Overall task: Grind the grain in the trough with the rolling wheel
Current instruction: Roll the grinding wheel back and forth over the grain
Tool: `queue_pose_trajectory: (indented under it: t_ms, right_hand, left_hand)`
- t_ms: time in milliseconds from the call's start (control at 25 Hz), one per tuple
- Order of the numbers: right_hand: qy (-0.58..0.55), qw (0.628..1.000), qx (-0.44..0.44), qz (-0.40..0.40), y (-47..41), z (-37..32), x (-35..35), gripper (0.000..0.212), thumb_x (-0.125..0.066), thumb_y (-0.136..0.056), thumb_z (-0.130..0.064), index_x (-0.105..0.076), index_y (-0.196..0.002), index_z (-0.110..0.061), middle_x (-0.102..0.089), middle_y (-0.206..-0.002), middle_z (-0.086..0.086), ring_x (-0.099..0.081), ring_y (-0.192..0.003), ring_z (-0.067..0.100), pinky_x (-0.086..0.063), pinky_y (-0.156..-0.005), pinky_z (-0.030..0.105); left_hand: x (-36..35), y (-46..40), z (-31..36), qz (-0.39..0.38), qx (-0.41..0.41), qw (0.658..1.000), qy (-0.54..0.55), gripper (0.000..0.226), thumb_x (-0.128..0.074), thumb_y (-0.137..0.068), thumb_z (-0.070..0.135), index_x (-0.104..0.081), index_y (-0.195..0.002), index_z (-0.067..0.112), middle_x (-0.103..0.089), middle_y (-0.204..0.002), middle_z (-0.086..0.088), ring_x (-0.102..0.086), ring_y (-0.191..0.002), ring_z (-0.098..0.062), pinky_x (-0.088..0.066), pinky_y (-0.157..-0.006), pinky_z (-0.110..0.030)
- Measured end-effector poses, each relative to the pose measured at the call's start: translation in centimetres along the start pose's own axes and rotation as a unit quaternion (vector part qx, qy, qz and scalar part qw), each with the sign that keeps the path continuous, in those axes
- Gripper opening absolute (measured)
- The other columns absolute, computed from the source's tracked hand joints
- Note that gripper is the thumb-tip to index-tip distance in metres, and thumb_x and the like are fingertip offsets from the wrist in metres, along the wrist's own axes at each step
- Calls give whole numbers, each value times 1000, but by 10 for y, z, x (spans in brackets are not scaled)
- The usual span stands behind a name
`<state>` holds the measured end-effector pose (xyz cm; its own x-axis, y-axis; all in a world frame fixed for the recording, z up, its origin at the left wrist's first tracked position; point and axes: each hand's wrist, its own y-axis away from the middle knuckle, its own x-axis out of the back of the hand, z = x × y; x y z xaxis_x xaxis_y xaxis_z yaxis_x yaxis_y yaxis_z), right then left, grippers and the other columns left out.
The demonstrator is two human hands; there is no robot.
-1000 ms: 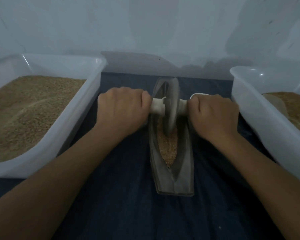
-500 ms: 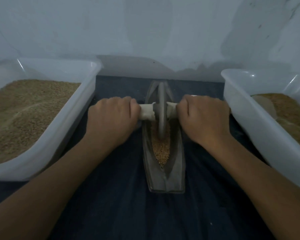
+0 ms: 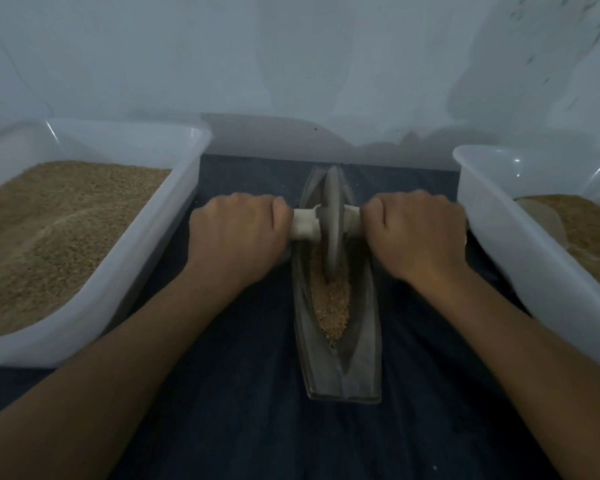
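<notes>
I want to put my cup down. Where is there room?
Free: the dark cloth between the forearms, near the trough's close end. Crowded: beside the left tub and right tub, where the left hand and right hand grip the handle.

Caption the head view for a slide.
Both hands, left hand and right hand, grip the rolling wheel over grain in the trough.

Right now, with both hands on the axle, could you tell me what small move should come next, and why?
Probably roll the wheel toward the person's body. It stands in the far half of the trough, while most of the visible grain lies nearer. The left hand and right hand already grip the axle.
</notes>
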<state>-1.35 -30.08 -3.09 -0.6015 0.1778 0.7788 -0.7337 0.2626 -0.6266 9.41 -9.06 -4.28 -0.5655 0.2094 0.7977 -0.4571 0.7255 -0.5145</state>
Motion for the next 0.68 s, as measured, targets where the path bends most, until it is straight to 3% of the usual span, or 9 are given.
queue_pose_trajectory:
  t_ms: [160, 320, 400, 520, 680]
  right_hand:
    - [38, 998, -21, -36, -46, 7, -22, 59, -7, -84, -49, -45, -53, -17, -43, -52, 2, -35, -47, 22, -17, -51, 30]
    - [20, 999, -37, -3, -34, 3, -20, 57, -18, -90, -46, -43, -48, -17, -40, -48, 1, -33, -44, 20, -13, -51, 30]
    - [18, 1000, -18, 9, -10, 0, -9, 54, -20, -96, -40, -41, -51, -18, -39, -49, -1, -32, -44, 19, -15, -50, 29]
    - [-13, 999, 18, 32, 29, -5, 14, 41, -25, -102, -33, -40, -66, -20, -39, -57, -5, -38, -48, 20, -30, -49, 34]
    - [-40, 996, 47, 61, 58, -7, 29, 28, -33, -102, -30, -34, -74, -26, -32, -65, -10, -32, -57, 16, -18, -59, 34]
  left_hand:
    - [-22, -45, -11, -48, 59, 996, -36, 21, -48, -102, 21, -34, -88, 16, -27, -70, -3, -40, -65, -28, -34, -58, -37]
    - [-15, -34, -6, -48, 45, 998, -23, 21, -52, -102, 27, -38, -91, 16, -37, -77, -7, -58, -73, -35, -37, -58, -38]
    - [-2, -11, -2, -38, 13, 999, -27, 19, -46, -102, 30, -43, -96, 13, -43, -80, -9, -57, -71, -32, -37, -57, -37]
    - [13, 22, 5, -40, 13, 999, 2, 26, -19, -101, 31, -40, -101, 16, -39, -88, -4, -46, -74, -26, -41, -59, -39]
    - [27, 43, 16, 17, 121, 989, 87, 32, -16, -108, 38, -40, -92, 25, -42, -84, 2, -38, -69, -19, -37, -58, -37]
